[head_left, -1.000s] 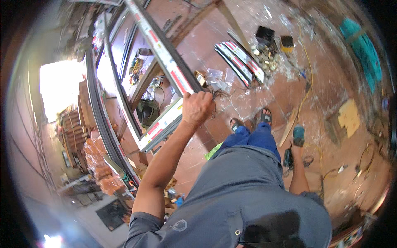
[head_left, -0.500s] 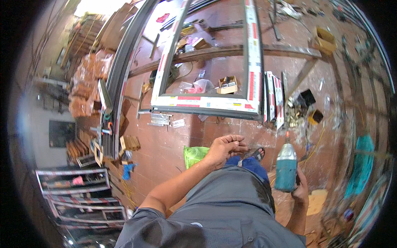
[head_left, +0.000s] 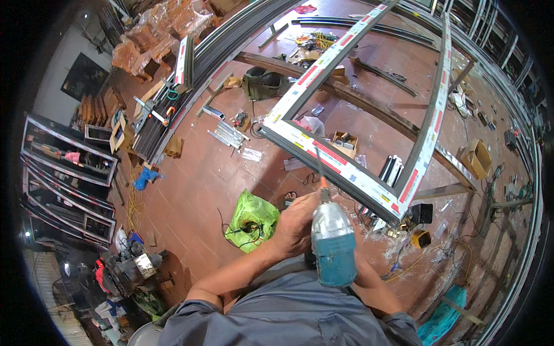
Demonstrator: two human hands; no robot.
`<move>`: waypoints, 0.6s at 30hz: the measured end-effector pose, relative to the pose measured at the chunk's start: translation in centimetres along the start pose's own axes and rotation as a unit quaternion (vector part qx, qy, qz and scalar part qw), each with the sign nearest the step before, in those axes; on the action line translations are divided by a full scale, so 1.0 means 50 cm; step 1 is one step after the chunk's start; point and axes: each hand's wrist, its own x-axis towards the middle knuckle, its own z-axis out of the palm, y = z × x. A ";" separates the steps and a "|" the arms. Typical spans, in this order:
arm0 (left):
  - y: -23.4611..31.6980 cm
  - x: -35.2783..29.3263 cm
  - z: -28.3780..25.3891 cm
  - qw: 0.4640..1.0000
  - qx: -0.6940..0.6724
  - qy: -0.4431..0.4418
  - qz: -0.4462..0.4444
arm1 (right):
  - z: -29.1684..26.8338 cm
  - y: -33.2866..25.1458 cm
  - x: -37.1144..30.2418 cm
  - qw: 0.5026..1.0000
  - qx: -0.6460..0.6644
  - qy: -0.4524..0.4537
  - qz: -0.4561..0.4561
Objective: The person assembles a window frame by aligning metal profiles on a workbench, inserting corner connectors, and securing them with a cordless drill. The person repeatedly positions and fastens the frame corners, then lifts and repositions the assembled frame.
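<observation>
In front of my body, a teal and silver power drill [head_left: 334, 248] points away from me, with an orange tip and a long thin bit. My right hand [head_left: 359, 254] grips it, mostly hidden behind the drill body. Beside the drill's nose is my left hand [head_left: 297, 224], its fingers curled; their ends are hidden, so I cannot tell what is in them. Just beyond lies a rectangular window frame [head_left: 332, 151] with white and red protective tape, resting on a wooden beam [head_left: 378, 112]. The bit's end overlaps the frame's near side in view; contact cannot be told.
A bright green bag [head_left: 254, 216] sits on the tiled floor at my left. Long dark profiles [head_left: 213, 57] lie beyond it. Taped frames [head_left: 69, 173] stand at far left. A cardboard box [head_left: 476, 158], a black container [head_left: 421, 213] and yellow cable are on the right.
My right hand has brought the drill leftward to the middle, beside my left hand. My view has turned, so the window frame now appears slanted and closer to the drill.
</observation>
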 end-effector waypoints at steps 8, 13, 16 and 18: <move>-0.071 0.069 -0.263 0.900 -0.372 0.150 -0.168 | 0.146 0.043 0.297 0.992 -0.040 -0.046 0.114; -0.168 0.050 -0.421 0.991 -0.110 0.047 -0.062 | 0.264 0.073 0.463 0.989 -0.078 0.051 0.119; -0.184 0.039 -0.467 0.990 0.011 0.032 -0.133 | 0.309 0.109 0.568 0.966 -0.253 0.028 0.049; -0.211 0.034 -0.489 0.987 0.024 0.092 -0.132 | 0.342 0.107 0.635 0.890 -0.453 -0.001 0.045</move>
